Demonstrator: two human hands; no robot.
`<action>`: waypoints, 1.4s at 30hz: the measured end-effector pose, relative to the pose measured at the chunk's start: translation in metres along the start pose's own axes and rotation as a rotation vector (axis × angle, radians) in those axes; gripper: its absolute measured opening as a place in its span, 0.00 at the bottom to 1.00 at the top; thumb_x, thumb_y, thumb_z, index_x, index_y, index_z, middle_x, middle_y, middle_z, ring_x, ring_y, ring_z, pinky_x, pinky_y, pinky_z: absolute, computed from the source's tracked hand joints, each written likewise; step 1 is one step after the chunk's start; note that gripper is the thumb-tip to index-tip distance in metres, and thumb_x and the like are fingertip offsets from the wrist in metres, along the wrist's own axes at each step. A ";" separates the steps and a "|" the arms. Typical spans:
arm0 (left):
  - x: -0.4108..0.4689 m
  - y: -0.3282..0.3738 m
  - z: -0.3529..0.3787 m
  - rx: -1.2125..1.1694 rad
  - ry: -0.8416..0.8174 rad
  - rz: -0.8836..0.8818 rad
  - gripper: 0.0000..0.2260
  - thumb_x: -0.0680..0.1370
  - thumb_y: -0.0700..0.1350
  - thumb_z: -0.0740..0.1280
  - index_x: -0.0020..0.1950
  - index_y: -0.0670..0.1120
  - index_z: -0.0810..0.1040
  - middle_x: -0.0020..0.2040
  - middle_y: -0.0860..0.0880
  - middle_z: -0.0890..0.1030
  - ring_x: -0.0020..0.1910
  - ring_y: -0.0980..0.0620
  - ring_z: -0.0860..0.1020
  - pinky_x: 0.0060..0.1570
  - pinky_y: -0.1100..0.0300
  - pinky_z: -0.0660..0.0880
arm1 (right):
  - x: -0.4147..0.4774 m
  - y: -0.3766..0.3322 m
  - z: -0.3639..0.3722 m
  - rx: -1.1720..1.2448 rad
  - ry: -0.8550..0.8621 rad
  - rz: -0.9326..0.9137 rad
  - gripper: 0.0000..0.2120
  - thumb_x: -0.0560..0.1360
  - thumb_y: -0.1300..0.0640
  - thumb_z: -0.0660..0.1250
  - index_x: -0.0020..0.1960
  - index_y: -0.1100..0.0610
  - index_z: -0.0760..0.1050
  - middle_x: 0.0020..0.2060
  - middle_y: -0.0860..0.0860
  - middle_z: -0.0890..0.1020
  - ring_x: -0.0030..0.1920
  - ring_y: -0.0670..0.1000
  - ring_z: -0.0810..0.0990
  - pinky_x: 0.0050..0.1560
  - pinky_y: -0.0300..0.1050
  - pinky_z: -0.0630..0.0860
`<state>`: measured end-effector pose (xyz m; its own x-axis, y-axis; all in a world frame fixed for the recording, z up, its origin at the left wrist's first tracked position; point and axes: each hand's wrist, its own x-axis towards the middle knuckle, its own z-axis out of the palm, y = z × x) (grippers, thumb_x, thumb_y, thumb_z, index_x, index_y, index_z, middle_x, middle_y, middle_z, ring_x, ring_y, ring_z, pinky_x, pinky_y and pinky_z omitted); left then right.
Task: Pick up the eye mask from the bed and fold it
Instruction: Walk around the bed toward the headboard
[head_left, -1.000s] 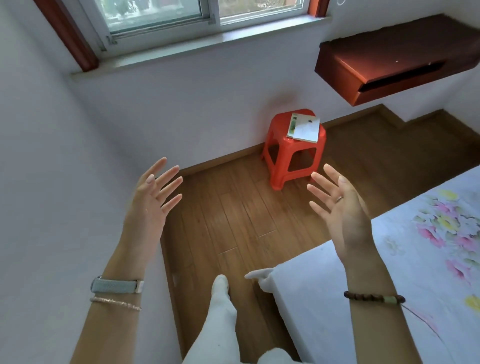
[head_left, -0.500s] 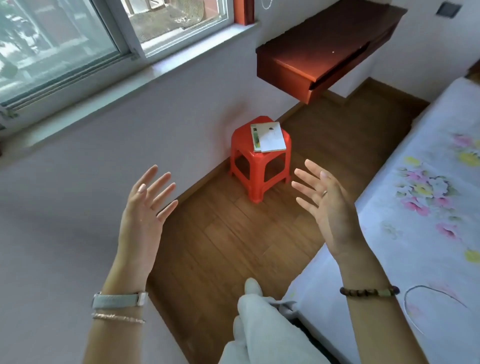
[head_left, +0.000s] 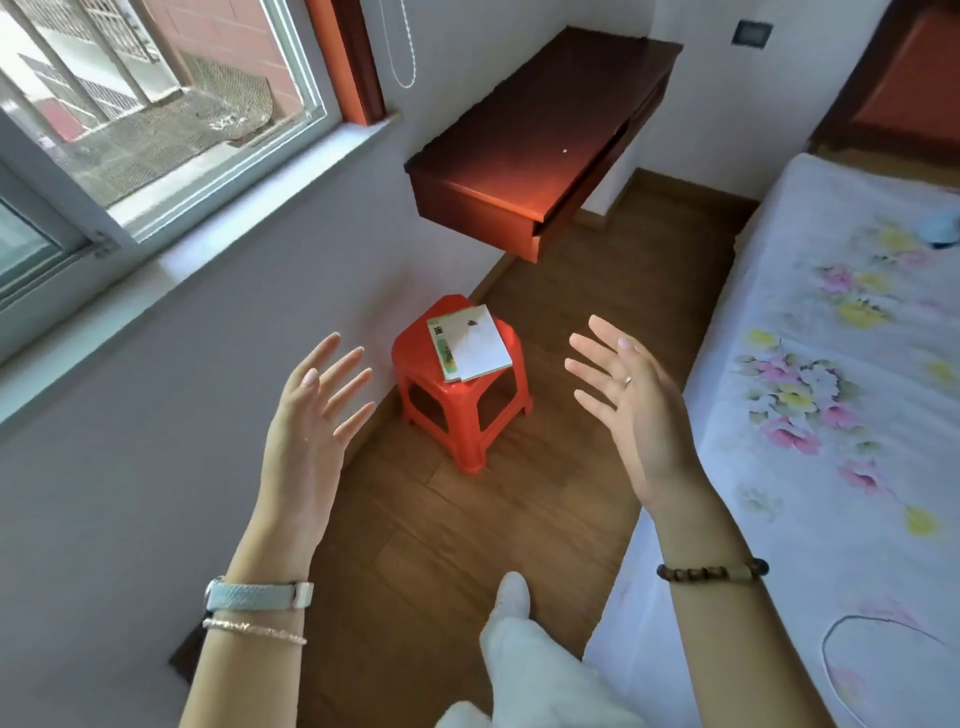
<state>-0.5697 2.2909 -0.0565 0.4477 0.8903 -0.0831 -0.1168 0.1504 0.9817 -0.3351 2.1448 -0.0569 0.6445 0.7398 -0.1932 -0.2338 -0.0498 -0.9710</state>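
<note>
My left hand (head_left: 311, 415) and my right hand (head_left: 631, 400) are raised in front of me over the wooden floor, palms facing each other, fingers spread, holding nothing. The bed (head_left: 831, 415), covered by a white sheet with a flower print, runs along the right side. A small pale blue thing (head_left: 940, 228) lies on the bed at the far right edge of the view; it may be the eye mask, but it is cut off and too small to be sure. Both hands are far from it.
A red plastic stool (head_left: 462, 410) with a book (head_left: 470, 348) on top stands by the wall between my hands. A dark red wall-mounted desk (head_left: 530, 145) hangs beyond it. A window (head_left: 130, 104) fills the upper left. My leg in white (head_left: 519, 649) steps forward.
My view has swung right and upward, bringing more of the bed, the desk and the pale blue thing into sight. Both hands stay raised and open.
</note>
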 end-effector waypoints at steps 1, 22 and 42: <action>0.014 0.001 0.011 0.000 -0.018 0.000 0.29 0.74 0.59 0.61 0.73 0.51 0.70 0.69 0.47 0.77 0.67 0.48 0.76 0.69 0.43 0.68 | 0.012 -0.005 -0.003 0.007 0.014 -0.004 0.20 0.78 0.42 0.55 0.67 0.42 0.74 0.66 0.47 0.80 0.64 0.47 0.80 0.71 0.58 0.70; 0.275 -0.028 0.247 0.042 -0.645 -0.072 0.46 0.63 0.73 0.68 0.74 0.51 0.66 0.73 0.47 0.72 0.70 0.49 0.73 0.70 0.44 0.68 | 0.163 -0.055 -0.127 0.138 0.554 -0.005 0.16 0.83 0.49 0.55 0.65 0.45 0.76 0.62 0.45 0.82 0.62 0.45 0.81 0.70 0.55 0.71; 0.491 -0.042 0.448 0.036 -0.905 -0.135 0.38 0.64 0.71 0.69 0.70 0.55 0.71 0.71 0.48 0.75 0.70 0.48 0.74 0.70 0.40 0.66 | 0.362 -0.109 -0.229 0.222 0.813 -0.061 0.22 0.74 0.44 0.58 0.66 0.46 0.76 0.63 0.46 0.82 0.62 0.46 0.81 0.69 0.52 0.72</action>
<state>0.0522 2.5292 -0.0620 0.9812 0.1874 -0.0468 0.0081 0.2021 0.9793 0.0904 2.2645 -0.0530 0.9641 0.0190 -0.2649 -0.2642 0.1706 -0.9493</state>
